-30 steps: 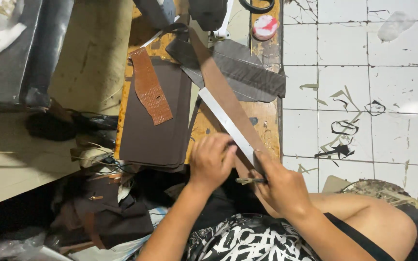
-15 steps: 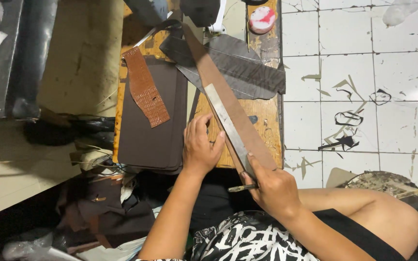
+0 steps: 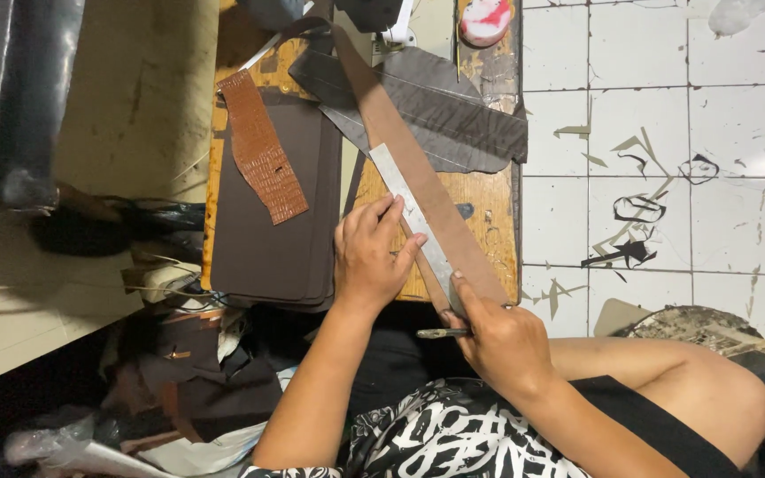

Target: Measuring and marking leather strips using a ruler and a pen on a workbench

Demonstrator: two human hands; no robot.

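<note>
A long brown leather strip (image 3: 418, 168) lies slantwise on the wooden board (image 3: 489, 221), with a metal ruler (image 3: 405, 199) laid along it. My left hand (image 3: 369, 252) presses flat on the ruler's lower half, fingers spread. My right hand (image 3: 498, 332) grips a thin cutting tool (image 3: 440, 334) at the strip's near end, its forefinger resting against the ruler's edge. The tool's tip is hidden by the hand.
A stack of dark brown sheets (image 3: 267, 221) with a tan textured piece (image 3: 263, 146) on top lies on the left. A grey leather piece (image 3: 453, 111) lies at the back. A red and white round tin (image 3: 486, 18) stands at the far edge. White tiled floor (image 3: 666, 133) with scraps is on the right.
My left hand has slid up along the ruler from its near end and now presses its middle. The right hand stays at the strip's near end.
</note>
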